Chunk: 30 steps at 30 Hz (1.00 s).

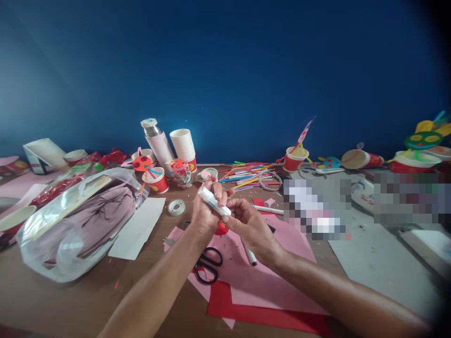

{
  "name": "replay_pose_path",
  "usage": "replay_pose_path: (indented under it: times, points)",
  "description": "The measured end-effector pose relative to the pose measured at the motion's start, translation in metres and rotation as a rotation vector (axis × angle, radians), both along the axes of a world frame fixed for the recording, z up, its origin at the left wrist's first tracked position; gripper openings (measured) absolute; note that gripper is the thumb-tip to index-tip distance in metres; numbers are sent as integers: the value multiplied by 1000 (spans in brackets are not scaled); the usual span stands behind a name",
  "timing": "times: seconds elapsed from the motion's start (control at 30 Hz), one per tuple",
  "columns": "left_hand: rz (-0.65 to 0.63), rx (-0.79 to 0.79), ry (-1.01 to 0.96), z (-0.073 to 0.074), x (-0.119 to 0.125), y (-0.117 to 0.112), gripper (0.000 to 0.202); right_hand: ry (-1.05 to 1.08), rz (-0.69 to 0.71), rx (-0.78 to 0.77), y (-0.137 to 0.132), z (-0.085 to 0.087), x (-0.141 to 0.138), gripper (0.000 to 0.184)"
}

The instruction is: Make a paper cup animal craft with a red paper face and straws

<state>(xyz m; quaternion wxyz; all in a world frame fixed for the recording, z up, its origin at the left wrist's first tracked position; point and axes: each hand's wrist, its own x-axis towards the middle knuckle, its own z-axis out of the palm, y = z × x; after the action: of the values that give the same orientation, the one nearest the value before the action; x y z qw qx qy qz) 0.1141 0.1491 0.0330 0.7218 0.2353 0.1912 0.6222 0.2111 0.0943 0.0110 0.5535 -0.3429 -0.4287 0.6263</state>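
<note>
My left hand (207, 213) is wrapped around a white glue stick (213, 200), which points down to the right. My right hand (255, 230) pinches the lower end of the stick with thumb and fingertips. Beneath both hands lies a pink paper sheet (282, 286) on top of a red sheet (271, 319). Black-handled scissors (208, 266) rest by my left forearm, their blades not clearly visible. A white marker with a dark tip (251, 256) lies under my right hand. A small red piece (221, 229) shows between my wrists.
A plastic bag with mauve cloth (91, 225) and white paper (139, 230) lie at left. Behind stand a thermos (160, 148), stacked cups (183, 145) and a puppet cup (155, 180). Tape (176, 207) and colourful pipe cleaners (246, 174) lie mid-table. More decorated cups (295, 159) stand right.
</note>
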Motion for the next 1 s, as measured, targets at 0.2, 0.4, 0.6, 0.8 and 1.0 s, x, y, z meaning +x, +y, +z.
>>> replay_pose_path:
  times: [0.2,0.4,0.6,0.8,1.0]
  points:
    - [32,22,58,2,2,-1,29,-382,64,201,5,2,11,22]
    - [49,37,90,5,7,-4,33,-853,-108,517,8,3,19,16]
    - [31,28,90,3,9,-3,31,-1045,-224,660,10,1,22,19]
    - [60,6,32,4,8,3,27,-1085,-171,665,11,4,23,23]
    - [83,23,50,3,12,0,28,-1039,-255,609,13,1,22,10]
